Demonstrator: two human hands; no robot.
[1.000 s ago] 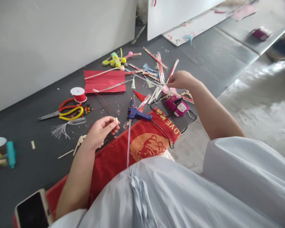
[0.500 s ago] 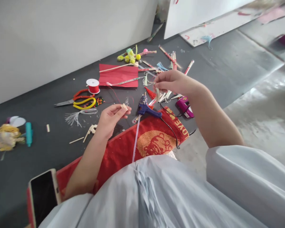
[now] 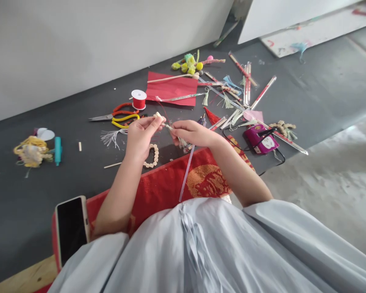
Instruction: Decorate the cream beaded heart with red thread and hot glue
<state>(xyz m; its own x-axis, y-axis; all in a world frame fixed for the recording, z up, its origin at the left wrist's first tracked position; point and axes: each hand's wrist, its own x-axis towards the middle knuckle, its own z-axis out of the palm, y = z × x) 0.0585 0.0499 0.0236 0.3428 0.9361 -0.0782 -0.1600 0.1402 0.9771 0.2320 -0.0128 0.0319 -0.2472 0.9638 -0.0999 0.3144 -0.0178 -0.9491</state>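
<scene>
Between the thumb and fingers of my left hand is a small cream-coloured piece. My right hand pinches a pale tassel, its top end close to the cream piece; whether they touch I cannot tell. A red thread rises behind the fingers. Most of the blue glue gun is hidden by my right hand, with its clear glue stick reaching over the red towel. Below my left hand lies a cream beaded loop.
Left of the hands lie scissors, a red ribbon spool, white tassel threads and a turquoise tube. Red paper and several wrapped sticks lie behind. A purple socket box with cords stands right, a phone near left.
My right hand has moved left and down with the tassel, bringing it to the cream piece in my left hand. It now covers most of the glue gun. The view has shifted left.
</scene>
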